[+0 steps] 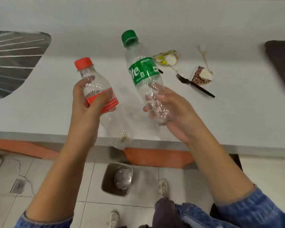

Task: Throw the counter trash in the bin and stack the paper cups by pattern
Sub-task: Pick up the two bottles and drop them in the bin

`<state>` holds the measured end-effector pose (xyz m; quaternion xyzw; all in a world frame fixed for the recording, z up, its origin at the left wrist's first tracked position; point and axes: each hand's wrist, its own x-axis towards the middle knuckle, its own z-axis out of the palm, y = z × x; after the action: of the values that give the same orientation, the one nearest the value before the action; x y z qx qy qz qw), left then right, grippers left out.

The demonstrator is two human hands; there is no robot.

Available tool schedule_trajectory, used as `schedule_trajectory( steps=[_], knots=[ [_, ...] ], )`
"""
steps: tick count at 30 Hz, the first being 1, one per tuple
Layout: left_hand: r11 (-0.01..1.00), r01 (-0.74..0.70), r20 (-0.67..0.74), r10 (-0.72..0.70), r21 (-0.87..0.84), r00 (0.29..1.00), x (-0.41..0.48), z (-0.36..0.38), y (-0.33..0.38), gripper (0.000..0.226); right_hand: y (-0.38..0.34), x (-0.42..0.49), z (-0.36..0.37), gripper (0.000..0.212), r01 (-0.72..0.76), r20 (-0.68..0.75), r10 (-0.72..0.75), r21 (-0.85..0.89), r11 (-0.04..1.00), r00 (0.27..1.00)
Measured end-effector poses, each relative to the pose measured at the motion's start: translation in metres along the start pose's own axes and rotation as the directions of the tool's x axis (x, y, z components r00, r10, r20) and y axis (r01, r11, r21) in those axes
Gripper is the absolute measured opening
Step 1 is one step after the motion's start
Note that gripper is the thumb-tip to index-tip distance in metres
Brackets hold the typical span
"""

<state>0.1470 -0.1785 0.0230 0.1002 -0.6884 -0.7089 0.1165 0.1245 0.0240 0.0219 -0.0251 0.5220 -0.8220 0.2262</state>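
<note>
Red bottle [109, 101] gripped in your left hand [85, 109], green bottle [143, 69] in your right hand [174, 111]; next, drop both in the bin [107, 178].

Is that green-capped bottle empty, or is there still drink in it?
Empty, it seems: the green-capped bottle is clear right through, with the right hand showing through its lower body and no liquid line.

L hand [87, 99] grips red-label bottle [99, 94] at the label; R hand [168, 111] holds green-label bottle [143, 71] by its lower half. Both bottles clear, capped, tilted over the near counter [56, 104] edge. Far right on counter: black fork [194, 85], leopard-print cup [201, 76], wrapper [166, 58]. Bin [117, 178] on floor below.
</note>
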Motion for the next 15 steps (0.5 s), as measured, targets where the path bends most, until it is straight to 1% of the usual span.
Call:
schedule_trajectory(
  steps=[4, 6, 8, 11, 13, 15],
  knots=[
    [0.998, -0.015, -0.020, 0.014, -0.066, 1.000, -0.035, -0.065, -0.023, 0.029, 0.079, -0.035, 0.050, 0.052, -0.038, 0.121, 0.037, 0.004, 0.999, 0.992],
    [0.998, -0.023, -0.023, 0.022, -0.059, 0.999, -0.051, -0.097, -0.037, 0.028, 0.120, -0.045, 0.071, 0.064, -0.058, 0.136, 0.056, 0.011, 0.998, 0.989],
    [0.999, -0.026, -0.014, 0.025, -0.042, 1.000, -0.067, -0.126, -0.057, 0.034, 0.161, -0.054, 0.088, 0.076, -0.090, 0.140, 0.082, 0.054, 0.994, 0.987],
    [1.000, 0.029, -0.008, -0.029, -0.003, 1.000, -0.087, -0.157, -0.094, 0.048, 0.214, -0.062, 0.104, 0.094, -0.163, 0.068, 0.157, 0.092, 0.982, 0.985],
    [0.997, 0.077, -0.003, -0.077, 0.015, 0.997, -0.099, -0.171, -0.125, 0.057, 0.242, -0.065, 0.107, 0.094, -0.202, -0.009, 0.204, 0.103, 0.974, 0.979],
    [0.989, 0.128, 0.018, -0.129, 0.077, 0.991, -0.105, -0.184, -0.163, 0.052, 0.266, -0.065, 0.105, 0.090, -0.237, -0.070, 0.248, 0.132, 0.962, 0.966]
  ],
)
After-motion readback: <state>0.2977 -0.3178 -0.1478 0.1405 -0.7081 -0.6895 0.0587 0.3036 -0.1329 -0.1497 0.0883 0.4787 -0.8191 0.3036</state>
